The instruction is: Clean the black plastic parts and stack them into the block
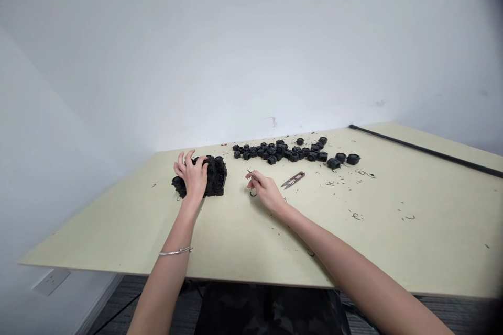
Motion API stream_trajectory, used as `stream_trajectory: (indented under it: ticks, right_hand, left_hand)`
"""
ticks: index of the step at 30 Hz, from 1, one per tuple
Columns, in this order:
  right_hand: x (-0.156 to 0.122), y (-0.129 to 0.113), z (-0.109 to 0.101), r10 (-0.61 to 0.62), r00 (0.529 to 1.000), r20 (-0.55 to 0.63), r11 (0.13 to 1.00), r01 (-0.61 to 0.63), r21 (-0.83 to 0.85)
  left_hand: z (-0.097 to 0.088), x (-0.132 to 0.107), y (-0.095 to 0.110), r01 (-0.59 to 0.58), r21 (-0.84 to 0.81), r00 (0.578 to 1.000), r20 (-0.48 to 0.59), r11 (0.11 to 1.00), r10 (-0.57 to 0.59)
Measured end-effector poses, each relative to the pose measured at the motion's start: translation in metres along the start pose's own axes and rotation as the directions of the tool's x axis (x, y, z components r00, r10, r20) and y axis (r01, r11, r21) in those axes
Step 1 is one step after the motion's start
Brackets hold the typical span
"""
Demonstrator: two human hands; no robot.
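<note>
My left hand is over a stack of black plastic parts at the left of the table, its fingers spread and curved against the top. Whether it grips any single part is hidden behind the hand. In front of the table's middle, my right hand is closed around a slim, dark, pointed tool, most of which the fingers cover. A thin black ring-shaped scrap lies just under that hand. Thread snips with brown handles rest to its right, blades towards me.
Loose black ring-topped parts are scattered along the back, by the wall. Black trimmings litter the pale table. A long black rod lies across the right side. A black seat is below the front edge.
</note>
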State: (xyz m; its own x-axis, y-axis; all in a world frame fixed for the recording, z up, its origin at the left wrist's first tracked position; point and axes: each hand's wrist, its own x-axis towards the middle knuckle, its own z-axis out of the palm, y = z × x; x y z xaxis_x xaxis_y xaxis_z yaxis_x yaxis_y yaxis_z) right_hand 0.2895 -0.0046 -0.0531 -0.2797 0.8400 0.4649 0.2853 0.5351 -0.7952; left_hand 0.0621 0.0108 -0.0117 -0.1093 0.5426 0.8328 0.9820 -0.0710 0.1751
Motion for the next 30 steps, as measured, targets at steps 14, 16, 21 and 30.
stream_trajectory:
  ticks: [14, 16, 21, 30]
  right_hand:
    - [0.019, 0.036, -0.083, 0.004, 0.935, -0.354, 0.618, -0.281, -0.734]
    - [0.017, 0.048, -0.099, 0.046, 0.869, -0.493, 0.575, -0.427, -0.698]
    - [0.009, 0.069, -0.125, 0.221, 0.718, -0.660, 0.525, -0.658, -0.540]
    - [0.000, 0.072, -0.131, 0.242, 0.740, -0.627, 0.531, -0.642, -0.553]
  left_hand:
    - [0.000, -0.001, 0.000, -0.024, -0.021, 0.999, -0.044, 0.999, 0.023]
    - [-0.001, -0.002, 0.002, -0.024, -0.044, 0.999, -0.046, 0.999, 0.022]
    - [-0.006, -0.004, 0.006, -0.026, -0.128, 0.995, -0.100, 0.991, 0.013]
    - [-0.007, -0.018, 0.036, -0.157, -0.144, 0.982, -0.126, 0.977, 0.139]
